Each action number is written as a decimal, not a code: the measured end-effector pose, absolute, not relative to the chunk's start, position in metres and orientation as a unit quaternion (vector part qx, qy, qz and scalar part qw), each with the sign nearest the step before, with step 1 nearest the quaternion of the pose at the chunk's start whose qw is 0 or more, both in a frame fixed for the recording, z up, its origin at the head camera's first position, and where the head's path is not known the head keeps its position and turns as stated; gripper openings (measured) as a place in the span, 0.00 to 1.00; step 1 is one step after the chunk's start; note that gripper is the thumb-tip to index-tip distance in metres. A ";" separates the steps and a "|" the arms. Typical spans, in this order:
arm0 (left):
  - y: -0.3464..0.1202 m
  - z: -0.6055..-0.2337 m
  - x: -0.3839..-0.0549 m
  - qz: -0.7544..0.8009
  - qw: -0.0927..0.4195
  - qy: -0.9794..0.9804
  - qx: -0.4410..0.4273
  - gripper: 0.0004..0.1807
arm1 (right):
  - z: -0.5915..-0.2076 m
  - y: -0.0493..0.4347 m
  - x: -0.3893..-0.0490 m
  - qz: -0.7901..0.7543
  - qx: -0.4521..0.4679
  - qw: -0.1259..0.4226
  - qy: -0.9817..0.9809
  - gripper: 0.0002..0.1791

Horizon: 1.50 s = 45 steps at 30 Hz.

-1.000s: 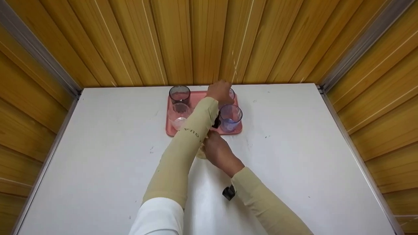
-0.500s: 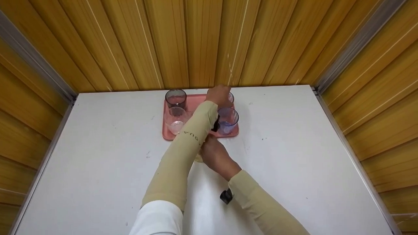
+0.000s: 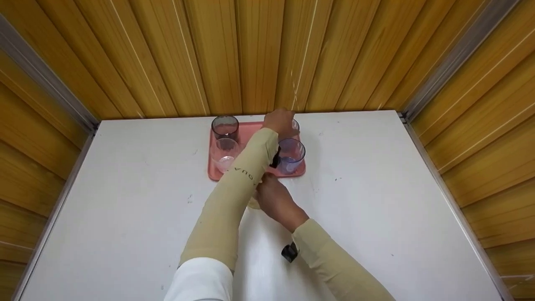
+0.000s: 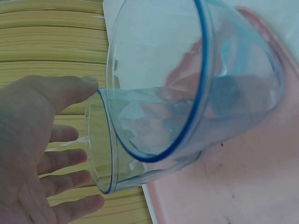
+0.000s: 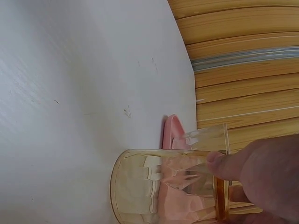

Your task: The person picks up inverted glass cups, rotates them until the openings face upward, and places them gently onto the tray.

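Note:
My left hand (image 3: 279,123) reaches over the pink tray (image 3: 250,128) to the clear, blue-rimmed glass (image 4: 107,140) at its far right. In the left wrist view the thumb tip meets that glass's rim, and the other fingers lie fairly straight and spread beside it. A larger bluish glass (image 3: 291,156) stands upright at the tray's near right. Just in front of the tray, my right hand (image 3: 276,196) holds an amber glass (image 5: 135,184) near its rim, thumb on the side. In the head view my left sleeve hides most of the amber glass.
A dark grey glass (image 3: 225,127) stands at the tray's far left, a clear glass (image 3: 225,156) before it. The white table (image 3: 359,209) runs back to wood-look panel walls (image 3: 259,58). My left forearm (image 3: 225,205) crosses above the right hand.
The head view has shifted slightly, so the tray appears a little lower and further left. Both hands keep about the same places; the right hand still holds the amber glass.

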<state>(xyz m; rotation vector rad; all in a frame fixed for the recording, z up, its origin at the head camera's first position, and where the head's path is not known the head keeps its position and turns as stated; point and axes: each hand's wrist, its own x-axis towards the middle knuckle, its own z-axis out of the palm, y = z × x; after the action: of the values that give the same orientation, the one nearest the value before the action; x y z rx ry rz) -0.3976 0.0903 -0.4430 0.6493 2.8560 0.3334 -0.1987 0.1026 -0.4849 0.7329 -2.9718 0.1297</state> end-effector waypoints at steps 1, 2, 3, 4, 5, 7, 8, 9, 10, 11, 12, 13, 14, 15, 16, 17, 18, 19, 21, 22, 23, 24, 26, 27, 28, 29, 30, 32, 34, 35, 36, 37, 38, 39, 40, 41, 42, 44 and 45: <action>0.089 -0.441 -0.397 0.114 0.098 0.965 0.217 0.34 | -0.485 0.102 -0.200 0.022 0.242 0.036 -0.969 0.17; 0.088 -0.439 -0.397 0.114 0.099 0.965 0.215 0.34 | -0.484 0.103 -0.201 0.009 0.243 0.031 -0.969 0.17; 0.088 -0.437 -0.397 0.113 0.100 0.965 0.214 0.34 | -0.484 0.103 -0.203 0.001 0.245 0.026 -0.969 0.17; 0.087 -0.435 -0.398 0.113 0.100 0.965 0.212 0.34 | -0.484 0.103 -0.205 0.005 0.243 0.020 -0.970 0.18; 0.086 -0.434 -0.398 0.113 0.100 0.966 0.212 0.34 | -0.484 0.104 -0.206 0.013 0.241 0.015 -0.970 0.19; 0.085 -0.431 -0.399 0.115 0.099 0.965 0.213 0.34 | -0.485 0.105 -0.209 0.029 0.242 0.021 -0.970 0.20; 0.085 -0.430 -0.399 0.117 0.097 0.965 0.215 0.34 | -0.486 0.106 -0.211 0.038 0.242 0.024 -0.969 0.20; 0.084 -0.429 -0.399 0.120 0.097 0.964 0.217 0.34 | -0.486 0.107 -0.212 0.042 0.245 0.029 -0.968 0.20; 0.084 -0.428 -0.399 0.121 0.097 0.963 0.220 0.34 | -0.487 0.108 -0.213 0.054 0.244 0.031 -0.968 0.21; 0.083 -0.427 -0.399 0.122 0.096 0.962 0.223 0.34 | -0.487 0.109 -0.214 0.061 0.243 0.031 -0.968 0.21; 0.082 -0.426 -0.399 0.124 0.096 0.962 0.226 0.34 | -0.487 0.109 -0.215 0.072 0.241 0.030 -0.967 0.21; 0.081 -0.425 -0.399 0.124 0.096 0.961 0.228 0.34 | -0.487 0.110 -0.216 0.079 0.239 0.026 -0.968 0.22; 0.080 -0.425 -0.398 0.125 0.097 0.960 0.230 0.34 | -0.487 0.110 -0.217 0.084 0.237 0.022 -0.968 0.22; 0.079 -0.424 -0.398 0.126 0.098 0.960 0.230 0.34 | -0.487 0.110 -0.218 0.090 0.235 0.019 -0.968 0.22; 0.078 -0.423 -0.397 0.126 0.098 0.960 0.230 0.34 | -0.487 0.110 -0.220 0.095 0.233 0.016 -0.968 0.22; 0.077 -0.423 -0.397 0.124 0.096 0.960 0.230 0.35 | -0.486 0.110 -0.221 0.095 0.233 0.013 -0.968 0.22; 0.075 -0.422 -0.397 0.124 0.095 0.961 0.230 0.35 | -0.486 0.109 -0.222 0.092 0.234 0.011 -0.968 0.22; 0.074 -0.421 -0.397 0.124 0.095 0.961 0.229 0.35 | -0.485 0.109 -0.223 0.086 0.235 0.010 -0.968 0.22; 0.071 -0.420 -0.396 0.127 0.092 0.960 0.230 0.36 | -0.485 0.109 -0.226 0.080 0.238 0.009 -0.968 0.22; 0.070 -0.420 -0.395 0.128 0.089 0.960 0.232 0.36 | -0.485 0.110 -0.227 0.080 0.238 0.008 -0.968 0.22; 0.069 -0.419 -0.395 0.128 0.087 0.960 0.235 0.36 | -0.485 0.111 -0.227 0.081 0.239 0.009 -0.968 0.21; 0.068 -0.419 -0.394 0.133 0.087 0.958 0.237 0.36 | -0.485 0.111 -0.228 0.083 0.240 0.013 -0.967 0.20; 0.066 -0.418 -0.393 0.138 0.086 0.957 0.240 0.36 | -0.486 0.113 -0.229 0.096 0.243 0.023 -0.965 0.19; 0.065 -0.418 -0.393 0.141 0.084 0.957 0.241 0.36 | -0.486 0.114 -0.229 0.102 0.247 0.032 -0.963 0.18; 0.064 -0.418 -0.392 0.142 0.084 0.956 0.241 0.35 | -0.486 0.115 -0.229 0.110 0.250 0.039 -0.961 0.18; 0.063 -0.417 -0.391 0.144 0.083 0.957 0.240 0.35 | -0.486 0.115 -0.230 0.116 0.255 0.047 -0.959 0.18; 0.062 -0.417 -0.391 0.145 0.083 0.957 0.238 0.35 | -0.487 0.116 -0.231 0.124 0.257 0.050 -0.957 0.18; 0.061 -0.416 -0.389 0.151 0.082 0.956 0.236 0.35 | -0.487 0.117 -0.233 0.142 0.259 0.050 -0.954 0.18; 0.059 -0.415 -0.388 0.154 0.083 0.956 0.235 0.35 | -0.487 0.117 -0.236 0.175 0.243 0.028 -0.954 0.18; 0.058 -0.414 -0.387 0.156 0.084 0.956 0.235 0.35 | -0.486 0.117 -0.237 0.192 0.232 0.015 -0.953 0.18; 0.057 -0.413 -0.386 0.158 0.085 0.955 0.235 0.35 | -0.486 0.118 -0.238 0.198 0.227 0.011 -0.953 0.19; 0.056 -0.412 -0.385 0.160 0.085 0.955 0.236 0.36 | -0.486 0.118 -0.239 0.203 0.223 0.009 -0.953 0.19; 0.056 -0.411 -0.385 0.160 0.086 0.954 0.237 0.36 | -0.486 0.119 -0.240 0.202 0.222 0.011 -0.954 0.19; 0.055 -0.410 -0.384 0.161 0.085 0.954 0.237 0.36 | -0.486 0.120 -0.241 0.199 0.223 0.016 -0.954 0.19; 0.053 -0.409 -0.384 0.164 0.085 0.953 0.238 0.36 | -0.486 0.121 -0.241 0.194 0.225 0.024 -0.954 0.20; 0.052 -0.409 -0.383 0.166 0.086 0.953 0.238 0.36 | -0.486 0.122 -0.242 0.175 0.235 0.037 -0.955 0.21; 0.051 -0.408 -0.383 0.169 0.087 0.953 0.237 0.36 | -0.486 0.123 -0.243 0.163 0.242 0.048 -0.955 0.22; 0.046 -0.407 -0.381 0.176 0.088 0.952 0.235 0.36 | -0.486 0.123 -0.243 0.157 0.241 0.051 -0.956 0.24; 0.044 -0.406 -0.380 0.176 0.087 0.952 0.234 0.36 | -0.486 0.123 -0.243 0.158 0.241 0.049 -0.956 0.24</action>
<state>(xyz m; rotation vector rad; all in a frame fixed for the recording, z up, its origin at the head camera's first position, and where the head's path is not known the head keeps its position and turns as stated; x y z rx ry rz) -0.3799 0.0435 -0.4062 0.6967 2.8357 0.5249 -0.2432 0.1229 -0.4863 0.7359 -2.9138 0.4823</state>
